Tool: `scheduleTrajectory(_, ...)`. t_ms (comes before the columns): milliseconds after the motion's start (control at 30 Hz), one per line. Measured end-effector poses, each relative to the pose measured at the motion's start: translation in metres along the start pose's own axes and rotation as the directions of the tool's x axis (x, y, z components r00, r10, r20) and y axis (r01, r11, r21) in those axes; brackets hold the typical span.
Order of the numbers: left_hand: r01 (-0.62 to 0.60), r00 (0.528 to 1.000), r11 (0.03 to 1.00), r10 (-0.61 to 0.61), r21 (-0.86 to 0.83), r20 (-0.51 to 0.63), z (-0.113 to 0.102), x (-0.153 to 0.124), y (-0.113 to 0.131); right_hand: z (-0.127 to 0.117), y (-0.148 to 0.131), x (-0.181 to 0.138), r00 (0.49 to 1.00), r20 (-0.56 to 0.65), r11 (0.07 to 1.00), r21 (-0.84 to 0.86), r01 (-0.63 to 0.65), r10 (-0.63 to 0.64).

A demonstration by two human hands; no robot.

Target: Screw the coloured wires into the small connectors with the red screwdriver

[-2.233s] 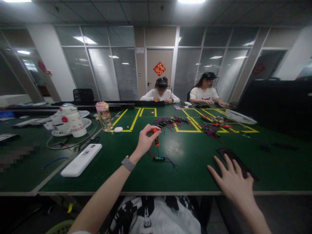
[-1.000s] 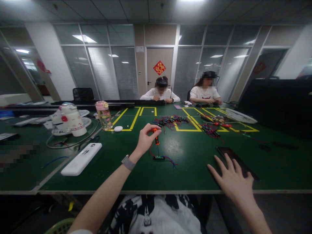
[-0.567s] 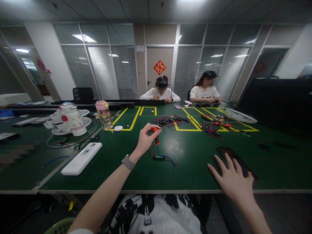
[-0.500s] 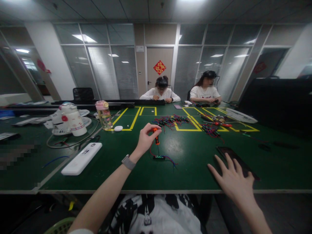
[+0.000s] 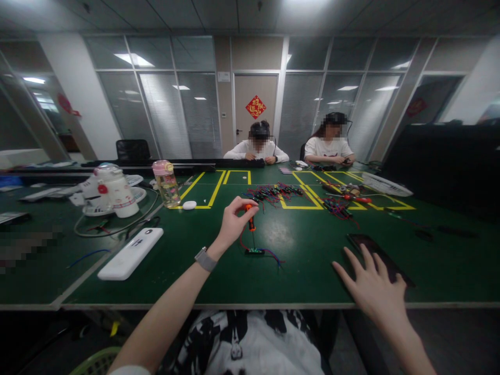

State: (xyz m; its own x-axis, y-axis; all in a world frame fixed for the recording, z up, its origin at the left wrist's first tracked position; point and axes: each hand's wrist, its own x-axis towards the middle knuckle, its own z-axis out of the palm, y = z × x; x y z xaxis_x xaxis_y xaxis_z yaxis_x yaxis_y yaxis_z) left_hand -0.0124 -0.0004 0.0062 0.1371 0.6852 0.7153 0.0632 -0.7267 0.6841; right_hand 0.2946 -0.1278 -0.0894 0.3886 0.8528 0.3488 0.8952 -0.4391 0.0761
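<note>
Green work table (image 5: pixel 304 276) | left hand (image 5: pixel 233 224) pinches small orange-handled screwdriver (image 5: pixel 250 223) upright, tip on small wired circuit board (image 5: pixel 255 252) | right hand (image 5: pixel 375 291) spread flat beside black phone (image 5: pixel 380 255), apparently bracing.

A red diamond-shaped paper sign (image 5: pixel 255 106) hangs on the door (image 5: pixel 254 136) at the far end of the room, bearing a gold character too blurred to read. A small white notice (image 5: pixel 224 76) is fixed to the wall just left of the door's top, its print too small to make out. The white power bank (image 5: pixel 130 253) on the worktop (image 5: pixel 304 245) carries dark markings near one end, but these cannot be read either.
</note>
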Motion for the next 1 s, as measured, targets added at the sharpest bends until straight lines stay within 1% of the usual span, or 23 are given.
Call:
scheduleTrajectory(233, -0.001, 1.0, 1.0, 0.001, 0.015, 0.002, 0.0002, -0.0007, 0.0004, 0.0021, 0.0007, 0.0, 1.0, -0.022, 1.0, 0.012, 0.008, -0.007)
scheduleTrajectory(367, -0.026, 1.0, 0.999, 0.026, 0.042, -0.013, 0.0, -0.0022, 0.0034, 0.003, 0.001, -0.0001, 1.0, -0.027, 1.0, 0.022, 0.009, -0.009)
scheduleTrajectory(600, -0.057, 0.997, 0.998, 0.055, 0.032, 0.051, 0.0004, -0.0048, 0.008, -0.001, -0.0003, -0.0007, 1.0, -0.003, 1.0, 0.014, 0.004, -0.004)
scheduleTrajectory(1000, -0.04, 0.997, 0.999, 0.039, 0.015, 0.067, -0.0002, -0.0057, 0.0096, 0.0006, 0.0005, -0.0001, 1.0, 0.001, 1.0, 0.018, -0.001, 0.001)
